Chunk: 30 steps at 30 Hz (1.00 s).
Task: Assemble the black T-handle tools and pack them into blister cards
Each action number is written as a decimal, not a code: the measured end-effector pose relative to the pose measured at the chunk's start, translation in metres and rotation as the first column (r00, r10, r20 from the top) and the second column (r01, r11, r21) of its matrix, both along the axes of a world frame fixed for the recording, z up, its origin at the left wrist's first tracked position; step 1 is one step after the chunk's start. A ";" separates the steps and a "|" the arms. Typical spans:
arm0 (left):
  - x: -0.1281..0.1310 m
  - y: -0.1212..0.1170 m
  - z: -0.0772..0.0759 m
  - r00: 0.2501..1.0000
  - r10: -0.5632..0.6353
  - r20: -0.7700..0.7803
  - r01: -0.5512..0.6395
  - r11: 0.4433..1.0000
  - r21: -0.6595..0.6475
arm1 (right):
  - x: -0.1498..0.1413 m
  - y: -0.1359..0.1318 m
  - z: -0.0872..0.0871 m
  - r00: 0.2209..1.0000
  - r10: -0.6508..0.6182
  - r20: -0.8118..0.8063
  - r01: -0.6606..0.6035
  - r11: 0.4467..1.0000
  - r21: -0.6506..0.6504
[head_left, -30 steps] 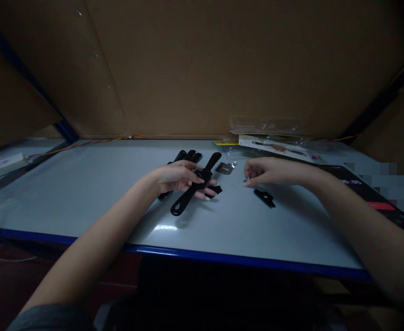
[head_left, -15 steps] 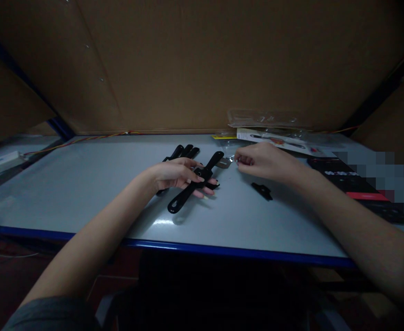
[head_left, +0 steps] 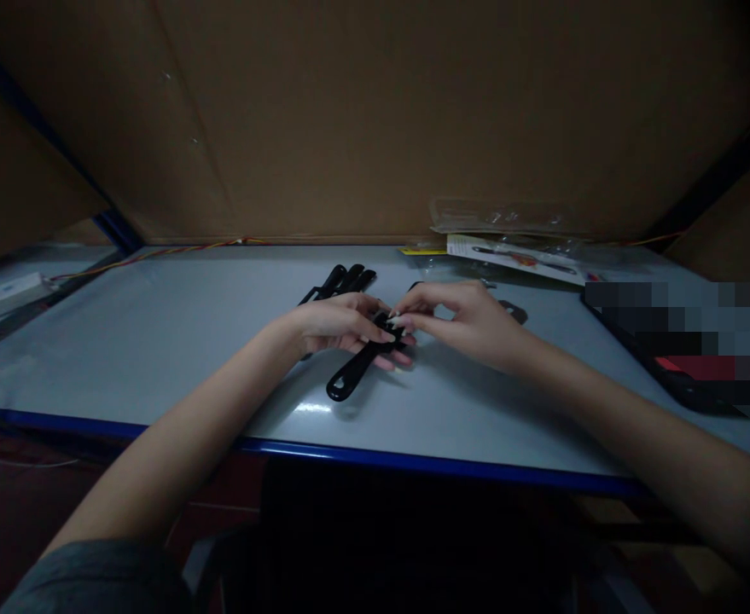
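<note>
My left hand (head_left: 342,326) is closed around the middle of a black spokeshave (head_left: 351,375), with one looped handle pointing toward me. Its far handle is mostly covered by my right hand (head_left: 461,320). The thumb and index finger of that hand are pinched together at the tool's centre; whatever they hold is too small and dark to make out. Several more black-handled tools (head_left: 353,280) lie side by side just beyond my left hand. Past my right wrist, a flat grey metal plate (head_left: 514,313), probably a blade, rests on the table.
Clear plastic packaging (head_left: 499,217) and a printed card (head_left: 515,258) lie at the back against the brown board. A dark item (head_left: 682,388), partly pixelated, sits at the right. The table's blue edge (head_left: 375,456) runs in front of me. A white box (head_left: 9,300) is at far left.
My right hand has moved left from the table onto the middle of the spokeshave. The small black part that lay near it is now out of sight. My left hand keeps its hold.
</note>
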State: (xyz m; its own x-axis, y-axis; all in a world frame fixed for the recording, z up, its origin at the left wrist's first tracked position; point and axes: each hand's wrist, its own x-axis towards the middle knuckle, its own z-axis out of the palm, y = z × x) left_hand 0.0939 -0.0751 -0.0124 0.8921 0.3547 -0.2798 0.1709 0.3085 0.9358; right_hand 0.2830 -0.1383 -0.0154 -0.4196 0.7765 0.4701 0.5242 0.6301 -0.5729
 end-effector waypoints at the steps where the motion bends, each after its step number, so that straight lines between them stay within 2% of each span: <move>1: 0.000 0.000 0.000 1.000 -0.007 0.005 0.007 1.000 0.003 | -0.001 0.000 -0.001 1.000 0.002 0.006 -0.002 1.000 0.020; 6: 0.002 -0.003 0.001 1.000 -0.001 0.002 0.001 1.000 0.004 | -0.003 0.000 -0.002 0.999 -0.005 0.046 -0.001 0.992 0.125; 24: 0.003 -0.004 -0.001 0.999 0.038 0.010 -0.038 0.999 0.008 | -0.008 -0.001 -0.009 0.996 -0.046 0.081 0.024 0.968 0.250; 30: 0.002 -0.005 -0.001 0.996 0.086 0.029 -0.086 0.996 0.008 | -0.009 -0.001 -0.011 0.981 -0.130 0.145 0.066 0.923 0.379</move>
